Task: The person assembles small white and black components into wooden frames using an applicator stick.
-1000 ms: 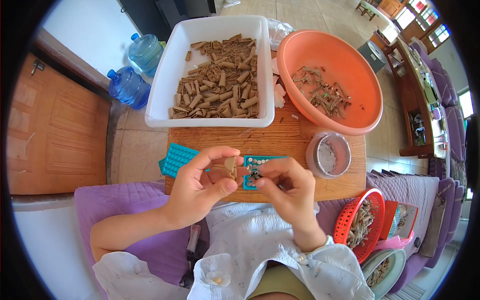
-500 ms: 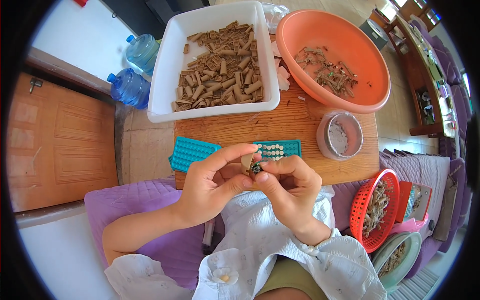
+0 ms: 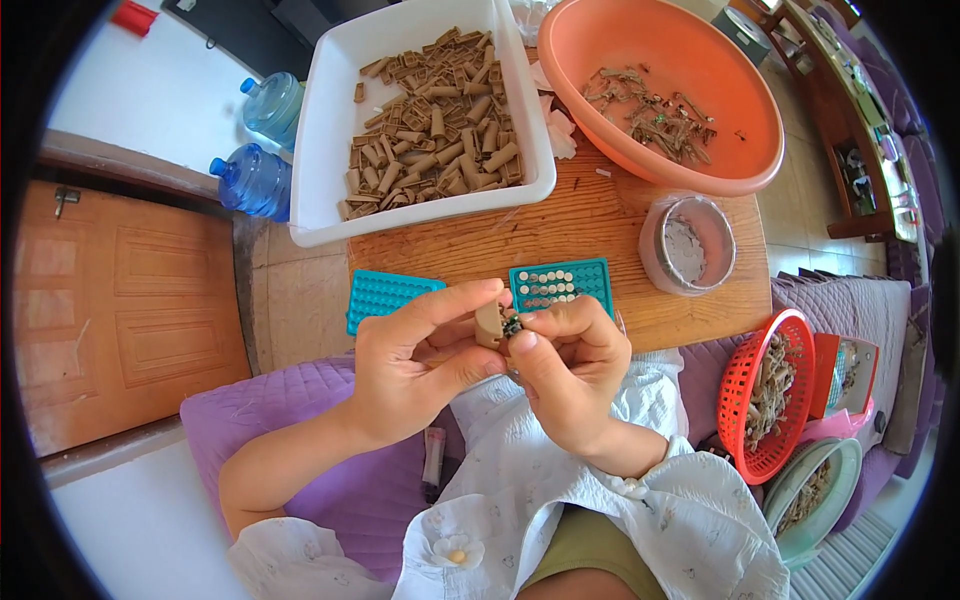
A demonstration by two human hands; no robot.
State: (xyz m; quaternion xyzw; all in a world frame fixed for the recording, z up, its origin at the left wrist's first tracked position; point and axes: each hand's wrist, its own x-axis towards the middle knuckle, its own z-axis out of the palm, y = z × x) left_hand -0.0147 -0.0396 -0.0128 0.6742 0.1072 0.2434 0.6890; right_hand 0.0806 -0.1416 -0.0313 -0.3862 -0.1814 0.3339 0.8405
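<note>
My left hand (image 3: pixel 415 365) pinches a tan plastic casing (image 3: pixel 489 322) upright between thumb and fingers, above the table's near edge. Pressed close to its open side, my right hand (image 3: pixel 575 370) grips a small dark electronic part (image 3: pixel 512 325) with bits of green, between thumb and forefinger. How far that part sits inside the casing is hidden by my fingers. Just beyond my hands lies a teal tray (image 3: pixel 592 278) holding rows of round silvery button cells (image 3: pixel 546 283). A second teal tray (image 3: pixel 392 293), with its round pockets showing, lies left of it, partly behind my left hand.
A white tub (image 3: pixel 325 130) of tan casings stands at the back left. Beside it is an orange basin (image 3: pixel 640 40) with small wired parts. A clear round container (image 3: pixel 655 250) of pale discs stands on the right. A red basket (image 3: pixel 735 400) sits right of the table.
The view has shifted slightly, so the table and containers sit a little differently. My hands still hold the casing and small part together, the casing's outer side now turned more toward me.
</note>
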